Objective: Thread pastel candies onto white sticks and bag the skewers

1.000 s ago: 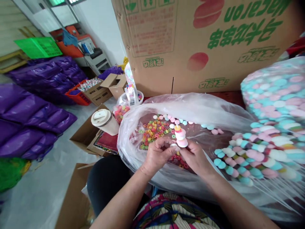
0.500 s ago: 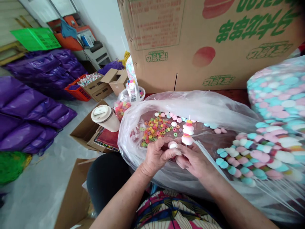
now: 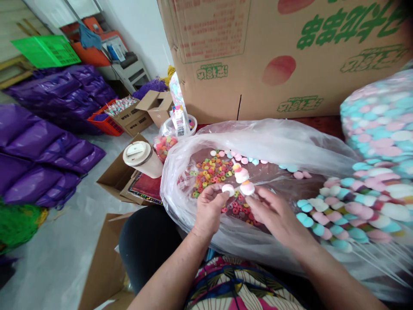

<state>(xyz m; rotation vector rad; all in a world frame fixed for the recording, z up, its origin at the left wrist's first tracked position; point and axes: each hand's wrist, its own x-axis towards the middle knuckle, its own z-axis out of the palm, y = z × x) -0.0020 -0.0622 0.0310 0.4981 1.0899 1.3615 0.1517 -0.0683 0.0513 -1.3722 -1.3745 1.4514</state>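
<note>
My left hand [image 3: 209,206] pinches a white round candy [image 3: 227,190] between thumb and fingers. My right hand [image 3: 274,214] holds a thin stick threaded with pink and white candies [image 3: 243,180], a small ring on top. Both hands hover over a clear plastic sheet [image 3: 258,142] spread with colourful ring candies [image 3: 213,171] and loose round pastel candies [image 3: 245,160]. The white candy sits just left of the skewer's lowest piece.
Finished pastel candy skewers [image 3: 342,211] lie piled at right, under a clear bag of candies [image 3: 380,125]. A big cardboard box [image 3: 274,51] stands behind. A lidded paper cup [image 3: 142,158], small boxes [image 3: 142,116] and purple bags [image 3: 48,142] are at left.
My hands have moved slightly apart and forward over the rings. The white candy, earlier pressed close to the stick's base, is now held out to the left of the skewer, which tilts left.
</note>
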